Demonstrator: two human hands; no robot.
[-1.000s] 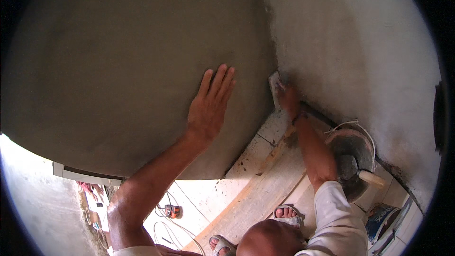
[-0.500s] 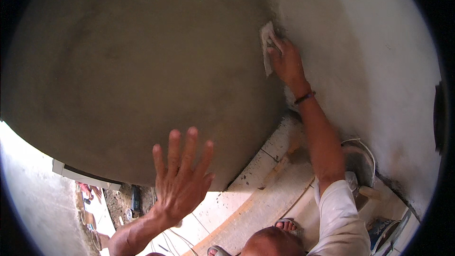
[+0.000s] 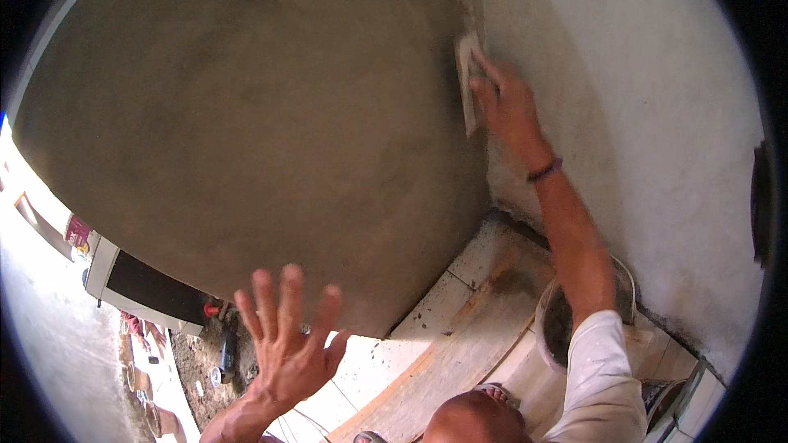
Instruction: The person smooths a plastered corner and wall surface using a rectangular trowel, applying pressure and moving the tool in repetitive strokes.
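Note:
A grey-brown plastered wall (image 3: 246,131) fills much of the view. In the corner where it meets the paler wall (image 3: 648,90) on the right, my right hand (image 3: 510,107) grips a pale, flat plastering float (image 3: 467,86). The float stands on edge, its long side running along the corner, against the plaster. Its handle is mostly hidden by my fingers, which are slightly blurred. My left hand (image 3: 287,344) is empty and open, fingers spread, in front of the wall's lower edge. Whether it touches the wall I cannot tell.
Below my right arm stands a bucket (image 3: 548,328) with a wire handle. A plank (image 3: 443,369) lies on the tiled floor by my feet. At lower left are a dark power tool (image 3: 226,357), rubble (image 3: 193,361) and a white-framed dark panel (image 3: 148,279).
My right hand and the float have shifted slightly right. My left hand sits lower and further left. The view has moved, showing more of the bucket and the left side.

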